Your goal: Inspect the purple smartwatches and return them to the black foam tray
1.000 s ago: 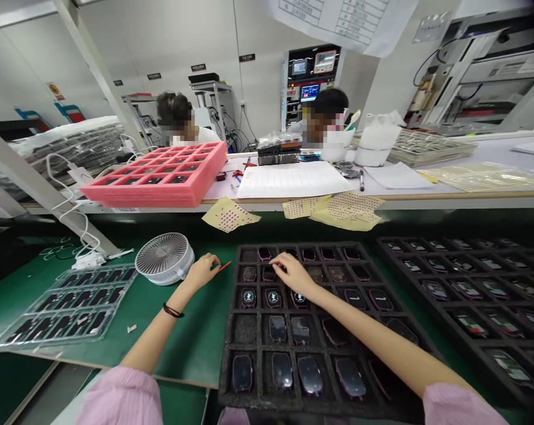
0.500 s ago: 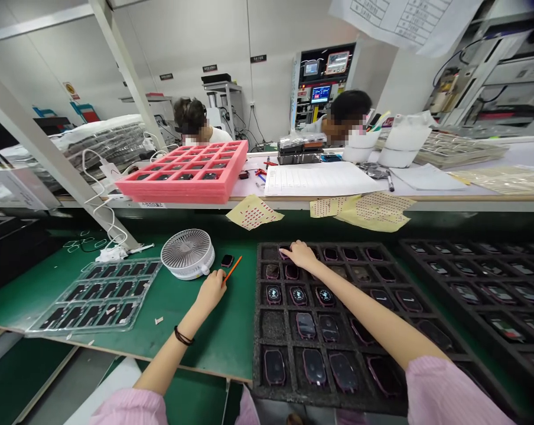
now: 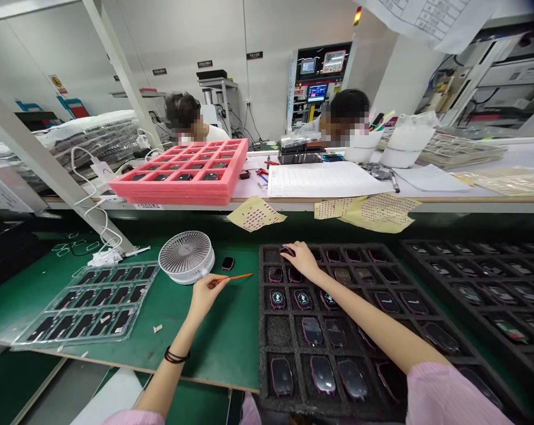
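Observation:
My left hand (image 3: 207, 292) pinches a thin orange stick (image 3: 239, 277), which points right and lies almost level above the green bench. Behind it, a small dark smartwatch (image 3: 227, 263) sits on the bench beside a white round fan (image 3: 186, 255). My right hand (image 3: 303, 262) reaches over a black foam tray (image 3: 277, 330) with its fingers closed on a smartwatch (image 3: 287, 251) in the back row, partly covered by the fingers. Other watches fill many of the tray's pockets, including a lit watch (image 3: 277, 298) with a dial showing.
A clear plastic tray (image 3: 134, 316) of dark parts lies at left. Another black tray (image 3: 464, 268) stands at right. On the raised shelf are a pink foam tray (image 3: 178, 192) and paper sheets (image 3: 329, 179). Two people sit beyond. A slanted post (image 3: 94, 218) rises at left.
The orange stick has swung from a steep slant to nearly level. In the back row, the watch under my right fingers shows more than before. The whole view has shifted slightly.

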Tool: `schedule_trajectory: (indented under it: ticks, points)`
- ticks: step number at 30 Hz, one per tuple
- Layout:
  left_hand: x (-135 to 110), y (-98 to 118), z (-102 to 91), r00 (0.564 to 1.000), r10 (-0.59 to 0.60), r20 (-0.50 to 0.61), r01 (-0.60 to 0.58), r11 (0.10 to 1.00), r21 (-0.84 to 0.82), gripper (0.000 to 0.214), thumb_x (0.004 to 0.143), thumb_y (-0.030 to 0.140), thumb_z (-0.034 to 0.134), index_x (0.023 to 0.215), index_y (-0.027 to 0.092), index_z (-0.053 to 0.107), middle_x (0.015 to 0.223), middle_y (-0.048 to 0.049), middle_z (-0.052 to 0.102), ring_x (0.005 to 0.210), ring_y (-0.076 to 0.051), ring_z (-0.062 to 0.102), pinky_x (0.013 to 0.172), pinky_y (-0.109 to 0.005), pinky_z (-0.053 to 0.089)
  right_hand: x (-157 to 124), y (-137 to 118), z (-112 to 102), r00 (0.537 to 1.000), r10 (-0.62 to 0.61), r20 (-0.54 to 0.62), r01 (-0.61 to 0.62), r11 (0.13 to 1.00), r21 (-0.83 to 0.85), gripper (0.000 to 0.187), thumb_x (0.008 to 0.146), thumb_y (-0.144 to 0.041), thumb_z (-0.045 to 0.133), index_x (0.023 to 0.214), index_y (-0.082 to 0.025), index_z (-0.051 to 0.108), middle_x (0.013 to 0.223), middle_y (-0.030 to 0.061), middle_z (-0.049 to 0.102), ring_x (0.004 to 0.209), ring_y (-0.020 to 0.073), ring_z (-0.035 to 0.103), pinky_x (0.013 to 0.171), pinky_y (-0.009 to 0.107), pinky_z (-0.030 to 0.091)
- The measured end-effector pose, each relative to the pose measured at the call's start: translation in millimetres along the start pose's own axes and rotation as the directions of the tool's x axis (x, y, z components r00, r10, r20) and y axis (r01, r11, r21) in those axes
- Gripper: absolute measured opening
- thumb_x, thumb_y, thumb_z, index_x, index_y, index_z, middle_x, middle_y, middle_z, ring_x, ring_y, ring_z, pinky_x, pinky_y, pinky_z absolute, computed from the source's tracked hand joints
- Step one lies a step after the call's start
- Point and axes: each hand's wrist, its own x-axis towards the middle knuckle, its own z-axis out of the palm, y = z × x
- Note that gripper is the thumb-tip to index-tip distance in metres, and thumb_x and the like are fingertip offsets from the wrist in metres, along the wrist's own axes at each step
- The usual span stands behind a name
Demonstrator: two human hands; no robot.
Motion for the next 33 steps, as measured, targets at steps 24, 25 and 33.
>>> schedule_trajectory:
  ticks: [24,25,33]
  points:
    - [-16,94,46.6,0.936,-0.037,0.351,0.254,0.761,-0.597,0.056,0.079,0.058,0.058,0.108,0.011,0.066,0.063,0.0049,0.038,0.048,-0.005,0.027,0.040,-0.019,0.019,-51,-99,-14,0.931,-0.006,0.364,-0.363,0.057,0.930,0.023,0.078,-0.037,0.070,0.089,-0.020,0.058,0.051,-0.0073,0.050,0.037,0.0050,0.033,0.038,0.018,0.028]
    - [-17,96,44.8,0.936,-0.048,0.349,0.260,0.762,-0.593,0.056,0.079,0.059,0.057,0.107,0.012,0.066,0.061,0.0063,0.034,0.046,-0.004,0.024,0.040,-0.019,0.017,-52,-102,-15,0.935,-0.011,0.354,-0.353,0.071,0.933,0.022,0.079,-0.037,0.069,0.089,-0.020,0.058,0.051,-0.0071,0.050,0.037,0.0051,0.034,0.038,0.018,0.029]
    - [-22,109,40.1,0.873,-0.046,0.486,0.370,0.711,-0.598,0.050,0.077,0.065,0.054,0.071,0.016,0.053,0.049,0.0102,0.027,0.037,-0.003,0.016,0.034,-0.018,0.012,-58,-118,-22,0.927,0.010,0.375,-0.372,0.144,0.917,0.029,0.075,-0.044,0.070,0.082,-0.019,0.057,0.043,-0.0085,0.046,0.032,0.0043,0.029,0.032,0.016,0.026]
